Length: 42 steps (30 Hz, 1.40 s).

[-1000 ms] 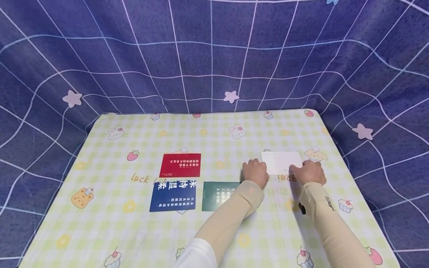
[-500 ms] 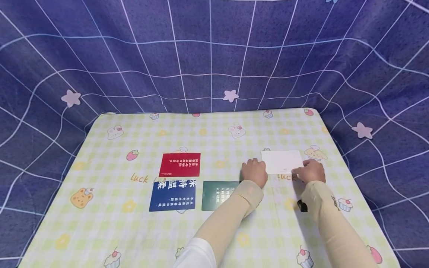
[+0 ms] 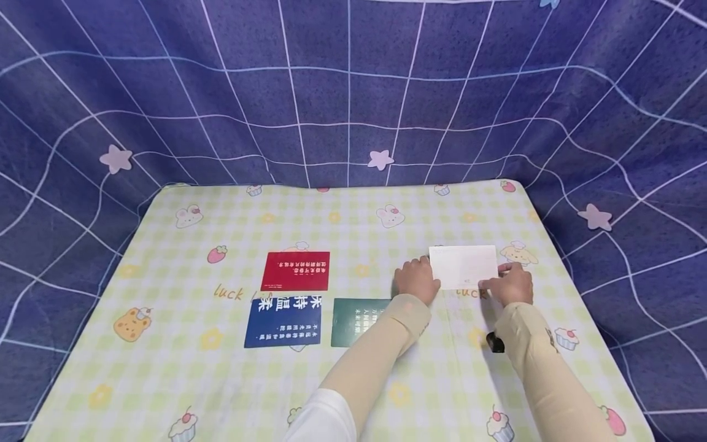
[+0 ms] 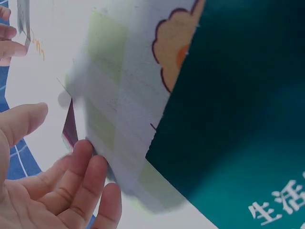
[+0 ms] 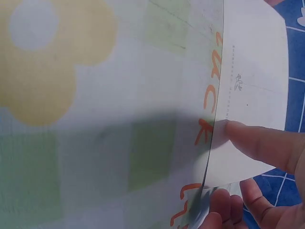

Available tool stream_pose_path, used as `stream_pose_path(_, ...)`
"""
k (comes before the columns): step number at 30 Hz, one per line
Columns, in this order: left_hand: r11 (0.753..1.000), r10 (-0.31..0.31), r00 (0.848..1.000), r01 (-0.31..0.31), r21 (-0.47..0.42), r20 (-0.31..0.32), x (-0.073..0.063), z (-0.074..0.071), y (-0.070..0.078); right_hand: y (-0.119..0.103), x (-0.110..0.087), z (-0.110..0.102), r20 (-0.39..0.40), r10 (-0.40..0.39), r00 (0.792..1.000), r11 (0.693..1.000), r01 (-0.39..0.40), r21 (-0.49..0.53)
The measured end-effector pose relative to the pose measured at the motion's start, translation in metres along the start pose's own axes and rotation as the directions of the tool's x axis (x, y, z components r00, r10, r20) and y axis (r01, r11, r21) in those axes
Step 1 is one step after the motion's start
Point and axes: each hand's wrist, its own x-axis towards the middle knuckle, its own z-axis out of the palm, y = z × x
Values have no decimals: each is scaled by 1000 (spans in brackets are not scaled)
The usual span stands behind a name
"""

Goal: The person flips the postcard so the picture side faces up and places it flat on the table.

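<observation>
A white card (image 3: 463, 267) with small faint print lies between both hands at the right of the table. My left hand (image 3: 415, 280) is at its left edge, thumb apart from the fingers. In the left wrist view the fingertips (image 4: 95, 164) reach that edge, where a dark, pinkish sliver (image 4: 70, 125) shows beside the white face. My right hand (image 3: 510, 285) pinches the card's near right corner, its thumb on the white face and fingers by the edge below, as the right wrist view shows. Most of the card's underside is hidden.
Left of the hands lie a red card (image 3: 296, 271), a blue card (image 3: 283, 322) and a green card (image 3: 348, 322), the last partly covered by the left forearm. A checked cartoon tablecloth (image 3: 221, 393) covers the table. Dark blue curtains (image 3: 353, 98) surround it.
My right thumb has slid from over the white card to its near right corner. My left thumb has come out from the fingers toward the left edge. The other cards stay put.
</observation>
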Motion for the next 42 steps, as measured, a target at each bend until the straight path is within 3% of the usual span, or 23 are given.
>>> stream_pose_path(10,1000,24,998,-24,-12,-63,3,3,-2,2,-3,-3,2,-29,1000,1000,29,6)
stream_pose_path(17,999,47,993,-48,-5,-105,1,7,-3,3,-7,-12,62,-49,997,997,52,-59)
stream_pose_path(23,999,48,993,-48,5,-112,0,8,-3,3,-8,-15,51,-68,996,985,75,-156)
stream_pose_path(34,998,68,988,-68,1,-141,-2,3,-4,7,-11,-19,81,-72,994,978,87,-192)
stream_pose_path(38,995,84,985,-91,-42,-150,-1,-4,-7,5,-13,-22,56,-79,995,976,89,-201)
stream_pose_path(42,985,87,989,-103,-140,-116,2,-7,-9,5,-16,-22,49,-92,995,976,100,-195)
